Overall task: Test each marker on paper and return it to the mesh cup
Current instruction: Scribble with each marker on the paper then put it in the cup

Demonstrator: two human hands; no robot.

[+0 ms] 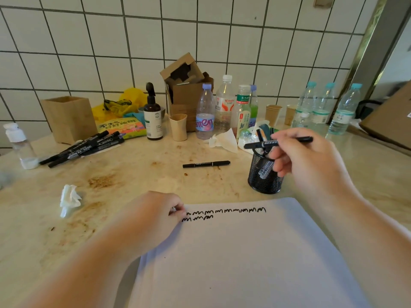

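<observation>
Nearest to me, the sheet of paper (244,263) is lying flat on the tabletop (133,174), with two rows of black scribbles (224,213) running along its far edge. My left hand (153,216) is resting palm down on the paper's far left corner, fingers curled in, its grip closed on nothing I can make out, forearm reaching in from the lower left.

My right hand (309,161) is hovering above and just right of the mesh cup (264,172), forearm coming in from the lower right and wrist bent toward the left. Its grip is pinching a black marker (278,142) between thumb and fingers. That marker is lying nearly level, long axis running left to right, its left end sticking out over the cup's mouth and its right end poking out past the knuckles. I cannot tell which end is the tip.

The cup is standing upright just beyond the paper's far right corner, with several other markers (263,135) standing in it.

One more marker (206,164) is lying alone on the tabletop left of the cup, pointing left to right. A pile of black markers (82,147) is lying well apart at the far left, beside a wooden box (69,118). A crumpled tissue (69,200) is sitting left of my left hand.
</observation>
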